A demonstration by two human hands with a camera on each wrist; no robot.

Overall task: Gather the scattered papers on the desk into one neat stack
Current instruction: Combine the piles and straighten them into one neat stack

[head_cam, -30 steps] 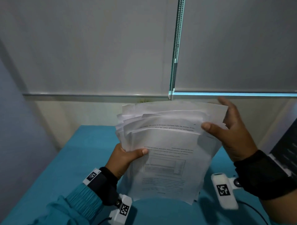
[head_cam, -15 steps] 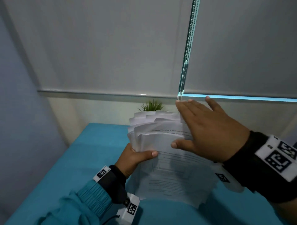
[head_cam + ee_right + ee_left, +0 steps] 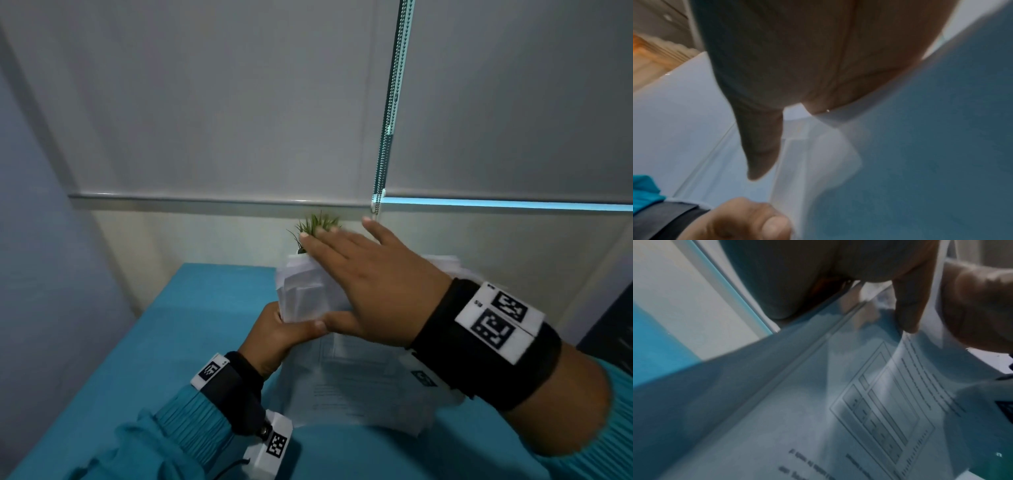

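Observation:
A bundle of white printed papers (image 3: pixel 346 387) stands on its lower edge on the teal desk (image 3: pixel 178 342), its top edges fanned and uneven. My left hand (image 3: pixel 284 330) grips the bundle's left edge, thumb on the front sheet. My right hand (image 3: pixel 359 274) lies flat with straight fingers across the upper part of the bundle. In the left wrist view the front sheet (image 3: pixel 869 410) shows a printed table, with my left thumb (image 3: pixel 908 305) pressed on it. In the right wrist view, my right palm (image 3: pixel 797 48) is against the paper (image 3: pixel 684 121).
A small green plant (image 3: pixel 317 224) stands behind the papers by the wall. Grey roller blinds with a bead chain (image 3: pixel 390 113) hang above the desk's far edge. A dark object (image 3: pixel 613 325) sits at the right edge of the view.
My right hand has let go of the bundle's right edge and moved left and up, flat over the sheets. The bundle now stands lower, with the plant showing behind it.

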